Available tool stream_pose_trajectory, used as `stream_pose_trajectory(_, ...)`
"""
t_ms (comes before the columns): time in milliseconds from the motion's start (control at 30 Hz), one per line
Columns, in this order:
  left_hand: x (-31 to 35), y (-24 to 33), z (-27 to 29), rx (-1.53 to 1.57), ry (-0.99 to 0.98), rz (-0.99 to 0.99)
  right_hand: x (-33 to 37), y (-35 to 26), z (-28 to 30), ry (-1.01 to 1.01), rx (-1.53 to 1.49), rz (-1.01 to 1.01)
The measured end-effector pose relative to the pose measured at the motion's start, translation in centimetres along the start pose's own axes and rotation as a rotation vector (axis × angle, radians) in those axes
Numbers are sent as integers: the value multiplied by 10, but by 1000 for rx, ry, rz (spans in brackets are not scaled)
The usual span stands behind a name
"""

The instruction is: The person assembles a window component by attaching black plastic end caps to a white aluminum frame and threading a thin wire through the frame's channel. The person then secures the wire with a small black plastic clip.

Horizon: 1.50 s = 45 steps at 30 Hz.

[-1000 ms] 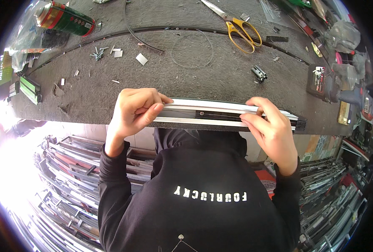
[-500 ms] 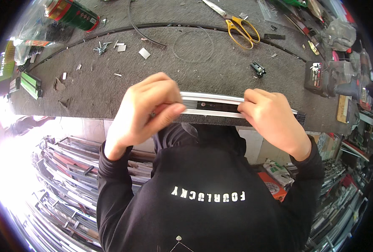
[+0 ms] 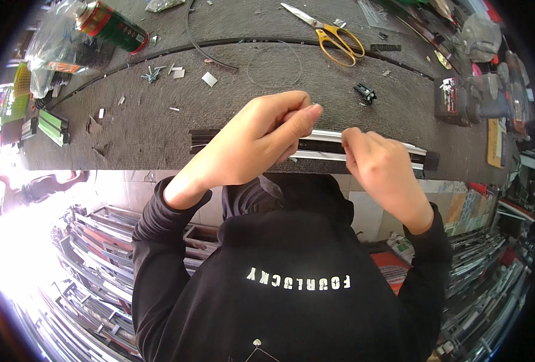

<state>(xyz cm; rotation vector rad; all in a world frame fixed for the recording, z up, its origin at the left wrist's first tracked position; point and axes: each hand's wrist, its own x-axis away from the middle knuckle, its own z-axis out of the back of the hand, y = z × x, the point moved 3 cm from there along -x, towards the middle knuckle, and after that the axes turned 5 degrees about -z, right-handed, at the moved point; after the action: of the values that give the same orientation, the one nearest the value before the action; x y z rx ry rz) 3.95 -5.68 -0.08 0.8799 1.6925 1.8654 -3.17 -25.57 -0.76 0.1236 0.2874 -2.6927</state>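
Observation:
A long aluminium rail, silver along both edges with a dark channel between, lies along the near edge of the bench. My left hand is closed above the middle of it, thumb pressed over curled fingers. Whatever it pinches is too small or hidden to make out. Farther right, my right hand bends its fingers down onto the rail and grips it. Dark ends of the rail show beyond both hands. Behind my right hand sits a small black metal fitting.
Yellow-handled scissors lie at the back, near a loop of thin wire. Screws and a white square piece are scattered left. A spray can lies back left; a cordless drill rests on the right.
My left hand has moved right along the rail and its fingers have closed tighter, baring the rail's dark left end. My right hand has stayed at nearly the same spot.

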Motion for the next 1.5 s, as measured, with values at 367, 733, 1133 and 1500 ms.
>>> stream_pose_trajectory(367,-31,3,-22,-202,-424,278,20,-3,2,258,-96,-107)
stream_pose_trajectory(733,-34,11,-29,-197,-451,203,46,-47,-40,838,-267,-575)
stream_pose_trajectory(1133,-30,23,-27,-414,-491,-59,21,-47,-62,360,-1742,-819)
stream_pose_trajectory(1500,-47,33,-23,-992,-248,-648,22,-37,-72,331,-1700,-853)
